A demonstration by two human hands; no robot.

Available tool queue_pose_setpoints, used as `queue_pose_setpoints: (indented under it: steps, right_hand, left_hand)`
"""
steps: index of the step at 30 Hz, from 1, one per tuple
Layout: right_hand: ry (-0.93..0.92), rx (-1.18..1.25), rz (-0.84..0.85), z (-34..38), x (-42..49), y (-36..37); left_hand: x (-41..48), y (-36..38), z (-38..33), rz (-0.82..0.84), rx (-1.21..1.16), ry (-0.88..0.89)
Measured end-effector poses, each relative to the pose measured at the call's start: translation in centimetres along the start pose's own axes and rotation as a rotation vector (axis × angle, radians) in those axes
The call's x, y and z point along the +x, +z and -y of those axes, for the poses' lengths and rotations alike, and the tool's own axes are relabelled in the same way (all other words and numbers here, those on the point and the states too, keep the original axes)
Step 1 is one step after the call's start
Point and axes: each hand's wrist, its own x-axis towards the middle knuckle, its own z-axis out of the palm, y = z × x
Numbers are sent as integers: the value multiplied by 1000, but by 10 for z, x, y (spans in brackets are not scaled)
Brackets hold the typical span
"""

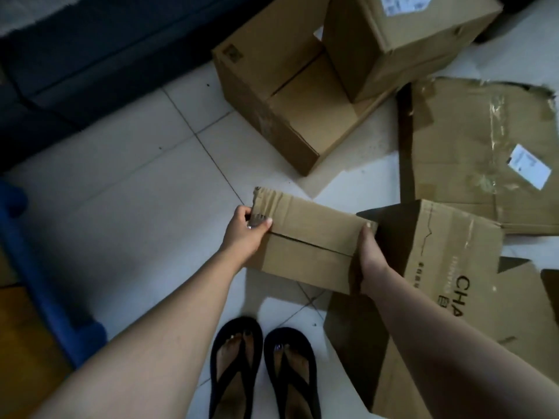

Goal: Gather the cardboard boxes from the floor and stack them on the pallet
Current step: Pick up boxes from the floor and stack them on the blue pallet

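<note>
Small box (305, 237): plain brown cardboard, top flaps closed, left end crumpled, above the tiled floor (136, 207) in front of the feet.
Left hand (246, 229): clasps its left end.
Right hand (370, 252): clasps its right end.
Edges: printed box (438, 267) touching at right.
Open room: bare tiles leftward; blue pallet (45, 282) at left edge.

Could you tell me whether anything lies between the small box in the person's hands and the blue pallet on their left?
Nothing visible does. The small box is held at its ends by the left hand and right hand; only bare floor separates it from the blue pallet.
</note>
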Motion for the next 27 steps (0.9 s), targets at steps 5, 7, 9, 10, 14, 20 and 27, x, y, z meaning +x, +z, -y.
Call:
queue_pose_setpoints:
  steps: [5, 7, 9, 10, 14, 20, 27]
  right_hand:
    - [15, -202, 18, 22, -144, -2]
    - [-22, -313, 7, 33, -191, 8]
    - [-138, -473, -5, 31, -222, 25]
    - [-206, -545, 5, 30, -226, 33]
    - [-316, -710, 70, 0, -281, 67]
    - [-461, -1031, 253, -117, -338, 112]
    - [-491, -1458, 384, -278, -355, 162]
  left_hand:
    - [-109, -64, 3, -193, -239, -203]
    - [-152, -89, 11, -206, -355, -308]
    - [-192, -110, 26, -248, -461, -377]
    - [-209, -117, 32, -268, -496, -398]
    - [-269, -136, 70, -383, -669, -549]
    - [-350, -135, 174, -473, -1009, -847]
    - [-442, -134, 289, -587, -1391, -927]
